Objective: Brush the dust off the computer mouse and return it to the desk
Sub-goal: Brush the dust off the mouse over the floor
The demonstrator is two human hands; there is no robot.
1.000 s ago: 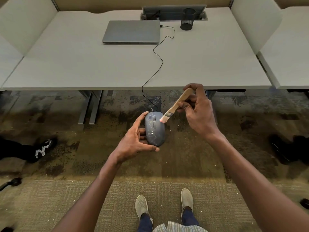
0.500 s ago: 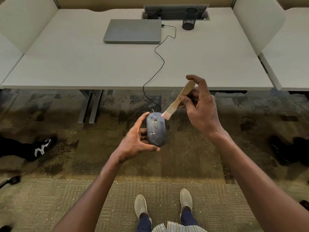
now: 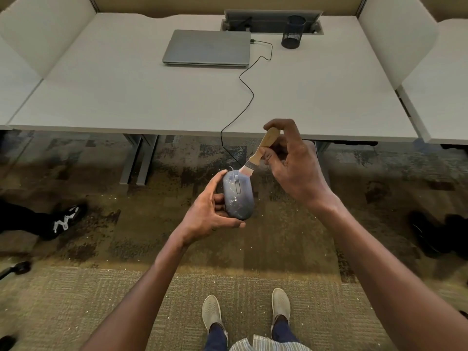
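My left hand (image 3: 209, 207) grips a grey computer mouse (image 3: 238, 195) speckled with dust, held in the air over the carpet in front of the desk (image 3: 126, 97). Its black cable (image 3: 249, 79) runs up over the desk edge to a closed laptop (image 3: 206, 48). A small wooden-handled brush (image 3: 260, 152) is pinched in my right hand (image 3: 291, 163). The bristles touch the front end of the mouse, near its buttons.
A black mesh pen cup (image 3: 293, 32) stands at the back of the desk beside a cable tray. White partitions flank the desk. Someone's black shoe (image 3: 63, 219) is on the floor at left, dark shoes (image 3: 435, 234) at right. My own feet (image 3: 247, 310) are below.
The brush has swept from the mouse's right side up to its front end, and my right hand has risen with the handle more upright. The mouse stays in my left hand.
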